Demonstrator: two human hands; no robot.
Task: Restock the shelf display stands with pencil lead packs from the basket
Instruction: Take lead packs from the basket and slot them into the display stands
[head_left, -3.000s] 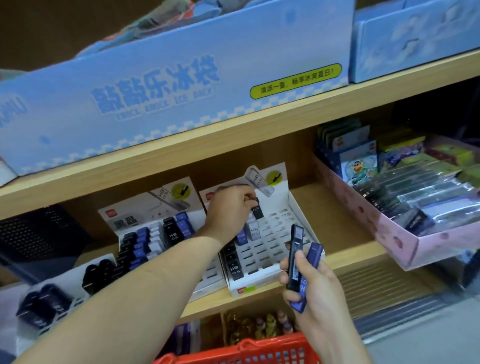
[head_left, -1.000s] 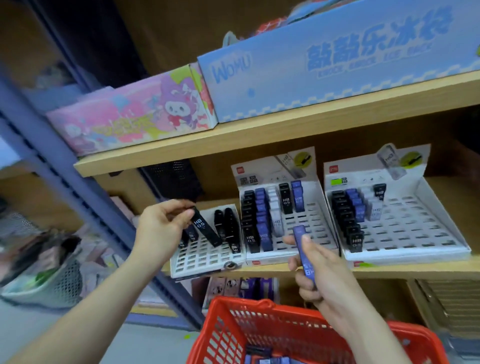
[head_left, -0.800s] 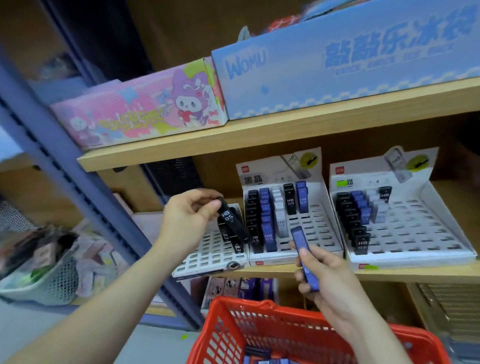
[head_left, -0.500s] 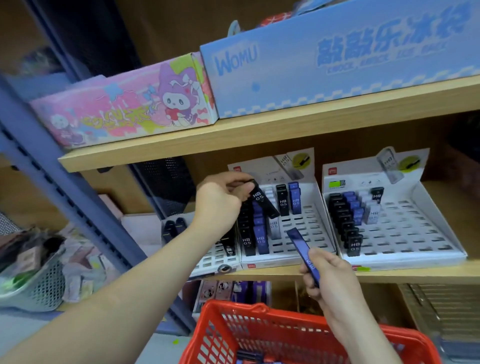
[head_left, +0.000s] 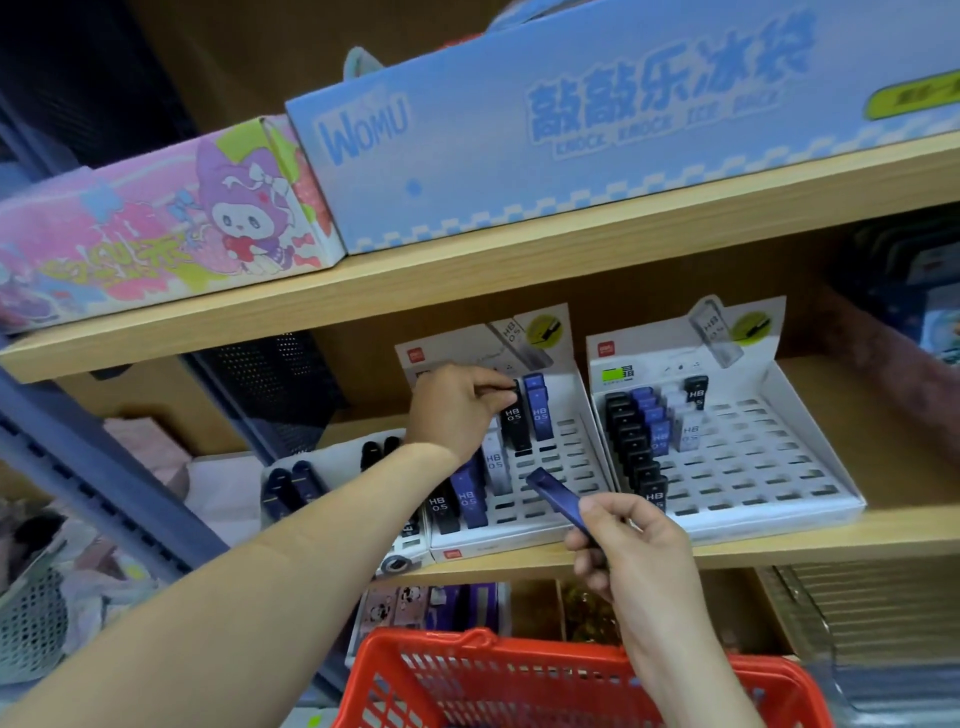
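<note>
Pencil lead packs (head_left: 631, 447) in black, blue and white fill the back-left slots of the middle stand (head_left: 566, 467) and right stand (head_left: 753, 467); the left stand (head_left: 337, 467) has a few dark ones. Left hand (head_left: 457, 410) pinches the top of a black pack (head_left: 514, 423) standing in the middle stand. The right hand (head_left: 634, 540) pinches a blue pack (head_left: 558, 501) over that stand's front, above the red basket (head_left: 467, 642).

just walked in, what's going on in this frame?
A person is restocking pencil lead packs on a shelf. The left hand pinches a black pack by its top in the back rows of the middle stand. The right hand holds a blue pack in front of that stand, above the red basket.
</note>
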